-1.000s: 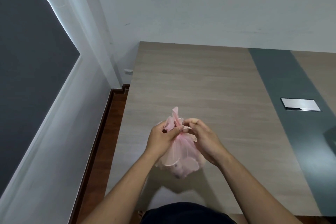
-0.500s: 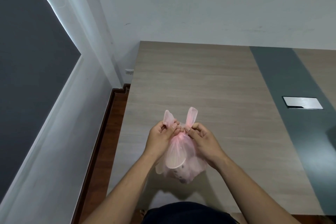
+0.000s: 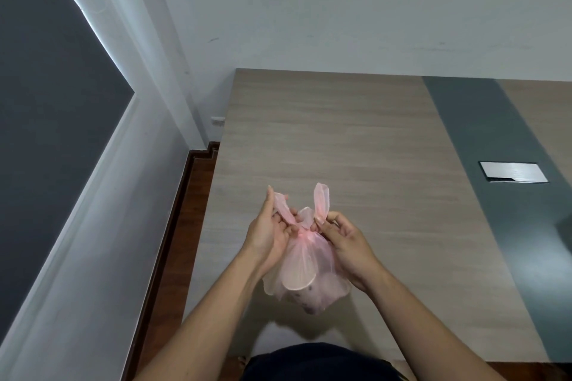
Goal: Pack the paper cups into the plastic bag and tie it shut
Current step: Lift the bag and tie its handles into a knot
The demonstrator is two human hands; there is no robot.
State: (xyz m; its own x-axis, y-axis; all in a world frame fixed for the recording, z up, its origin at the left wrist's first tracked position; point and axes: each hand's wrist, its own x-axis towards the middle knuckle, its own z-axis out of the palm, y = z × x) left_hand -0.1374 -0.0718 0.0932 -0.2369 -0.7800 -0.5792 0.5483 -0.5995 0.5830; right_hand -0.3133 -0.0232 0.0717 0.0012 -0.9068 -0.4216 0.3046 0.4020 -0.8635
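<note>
A translucent pink plastic bag point(image 3: 305, 269) hangs above the near part of the wooden table point(image 3: 340, 139), held up between both hands. Paper cups point(image 3: 301, 289) show through its film, one with its round rim facing me. The bag's neck is cinched into a knot with two handle loops standing up from it. My left hand point(image 3: 266, 232) grips the left loop, and my right hand point(image 3: 343, 238) pinches the base of the right loop. The bag's bottom hangs free above the table's front edge.
A dark grey strip point(image 3: 483, 145) runs across the table on the right, with a metal cover plate point(image 3: 513, 172) set in it. A white wall stands behind the table. Left of the table lies a gap with red-brown floor point(image 3: 192, 201) and a window wall.
The two handle loops have been drawn apart from one bunch into separate ears. My hands have spread slightly to either side of the knot.
</note>
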